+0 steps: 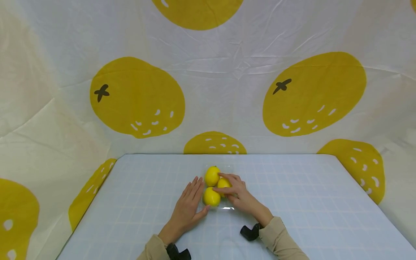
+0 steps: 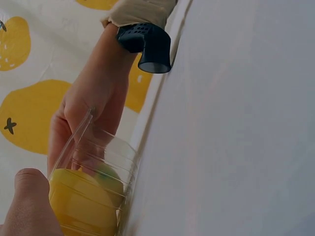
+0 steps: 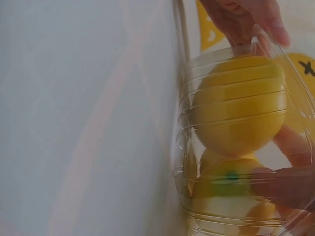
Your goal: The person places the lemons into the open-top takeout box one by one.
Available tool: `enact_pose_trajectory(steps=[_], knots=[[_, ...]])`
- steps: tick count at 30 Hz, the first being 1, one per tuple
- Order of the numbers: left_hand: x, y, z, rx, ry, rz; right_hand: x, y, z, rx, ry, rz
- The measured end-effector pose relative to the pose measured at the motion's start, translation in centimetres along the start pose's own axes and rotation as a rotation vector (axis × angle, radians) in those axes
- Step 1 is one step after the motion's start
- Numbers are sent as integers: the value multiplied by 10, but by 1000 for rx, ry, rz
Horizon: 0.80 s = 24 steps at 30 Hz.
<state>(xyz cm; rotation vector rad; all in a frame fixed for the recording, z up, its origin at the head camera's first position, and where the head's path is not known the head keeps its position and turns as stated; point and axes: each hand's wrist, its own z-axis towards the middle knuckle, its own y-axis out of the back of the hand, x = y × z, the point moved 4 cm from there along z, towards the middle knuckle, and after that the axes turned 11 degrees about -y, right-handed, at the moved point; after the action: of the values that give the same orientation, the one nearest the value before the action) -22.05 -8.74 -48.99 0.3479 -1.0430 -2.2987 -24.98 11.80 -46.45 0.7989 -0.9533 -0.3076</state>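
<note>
Three yellow lemons sit in a clear plastic box: a far lemon, a near lemon and a right lemon. The see-through box rests on the table. Along its left side lies my left hand, fingers straight and thumb spread toward the near corner. My right hand reaches in from the right, its fingers around the right lemon; fingertips also overlap the other two. Through the ribbed wall in the right wrist view, a fingertip meets a lemon's green-marked end.
A pale checked cloth covers the table. Behind it hangs a white curtain with large yellow fruit prints, which also runs down both sides. Dark wrist cameras sit at both cuffs.
</note>
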Motion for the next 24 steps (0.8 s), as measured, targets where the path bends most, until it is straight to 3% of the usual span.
enact_pose_trajectory(steps=[7,14,19,24], knots=[[1,0,0,-25,-23,29,1,8,2,-22,12,-35],[3,1,0,-41,-35,43,6,31,-2,-96,1,-21],[3,2,-1,-30,-25,33,11,58,-10,-198,-24,-49],[3,12,1,30,9,25,14,90,-23,-370,-53,-144]])
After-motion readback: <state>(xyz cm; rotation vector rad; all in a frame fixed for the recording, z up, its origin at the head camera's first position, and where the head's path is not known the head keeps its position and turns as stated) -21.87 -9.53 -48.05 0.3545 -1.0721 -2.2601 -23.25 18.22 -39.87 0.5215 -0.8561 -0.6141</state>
